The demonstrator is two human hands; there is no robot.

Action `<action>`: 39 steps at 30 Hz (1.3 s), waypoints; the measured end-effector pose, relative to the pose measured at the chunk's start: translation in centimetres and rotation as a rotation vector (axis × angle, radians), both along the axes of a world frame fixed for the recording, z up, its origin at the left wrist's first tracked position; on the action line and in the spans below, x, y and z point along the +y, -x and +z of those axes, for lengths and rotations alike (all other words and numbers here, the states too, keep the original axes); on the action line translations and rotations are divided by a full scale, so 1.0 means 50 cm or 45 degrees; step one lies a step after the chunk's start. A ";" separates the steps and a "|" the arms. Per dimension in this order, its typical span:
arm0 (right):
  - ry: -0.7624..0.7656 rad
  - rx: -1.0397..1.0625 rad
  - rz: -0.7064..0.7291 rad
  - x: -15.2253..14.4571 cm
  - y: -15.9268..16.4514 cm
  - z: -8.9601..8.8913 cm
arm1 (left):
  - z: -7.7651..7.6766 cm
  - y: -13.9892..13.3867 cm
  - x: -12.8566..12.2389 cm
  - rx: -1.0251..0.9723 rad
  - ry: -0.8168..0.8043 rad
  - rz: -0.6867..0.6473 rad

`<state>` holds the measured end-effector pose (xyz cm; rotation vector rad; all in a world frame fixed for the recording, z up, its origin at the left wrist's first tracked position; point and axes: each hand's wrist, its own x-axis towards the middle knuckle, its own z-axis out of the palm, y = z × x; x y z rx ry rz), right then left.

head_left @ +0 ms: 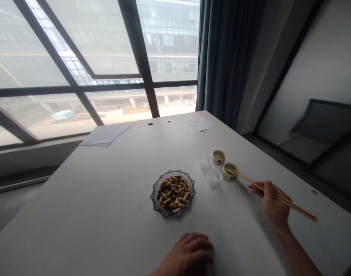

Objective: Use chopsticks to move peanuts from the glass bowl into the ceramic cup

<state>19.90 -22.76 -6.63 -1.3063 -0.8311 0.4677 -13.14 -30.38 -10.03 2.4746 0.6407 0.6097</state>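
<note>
My right hand (274,205) is closed around a pair of wooden chopsticks (294,206), held slanting, with their tips in the mouth of a small beige cup (229,174) with dark markings. Whether the tips pinch anything is too small to tell. On the white table near its front edge rests my left hand (189,253), its fingers loosely bent and nothing visible in them. Just beyond it stands a scalloped glass bowl (156,199) of peanuts (175,193) mixed with smaller dark pieces.
Two clear plastic containers (214,178) and another beige cup (218,156) stand beside the first cup. Stacked papers (106,135) lie at the table's far left, loose sheets (200,123) at the far right. Windows (100,38) and a dark curtain (227,53) are behind.
</note>
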 end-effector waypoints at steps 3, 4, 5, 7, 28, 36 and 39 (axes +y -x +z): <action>-0.031 -0.020 -0.001 -0.004 -0.001 0.005 | -0.001 -0.002 0.000 -0.013 -0.014 0.018; -0.048 -0.022 0.006 -0.007 0.002 0.011 | -0.001 -0.003 0.001 -0.012 -0.015 0.016; -0.067 -0.023 0.016 -0.009 0.008 0.019 | -0.001 -0.003 0.001 -0.009 -0.014 0.008; -0.094 -0.032 0.061 -0.014 0.028 0.038 | -0.003 -0.002 0.003 0.002 -0.011 -0.010; 0.240 -0.140 1.012 0.014 0.357 0.032 | -0.018 0.000 0.011 0.048 0.009 -0.098; 0.226 -0.224 0.975 0.012 0.362 0.028 | -0.030 -0.001 0.009 0.017 -0.006 -0.073; 0.218 -0.225 0.946 0.010 0.363 0.026 | -0.028 -0.001 0.008 0.026 -0.005 -0.055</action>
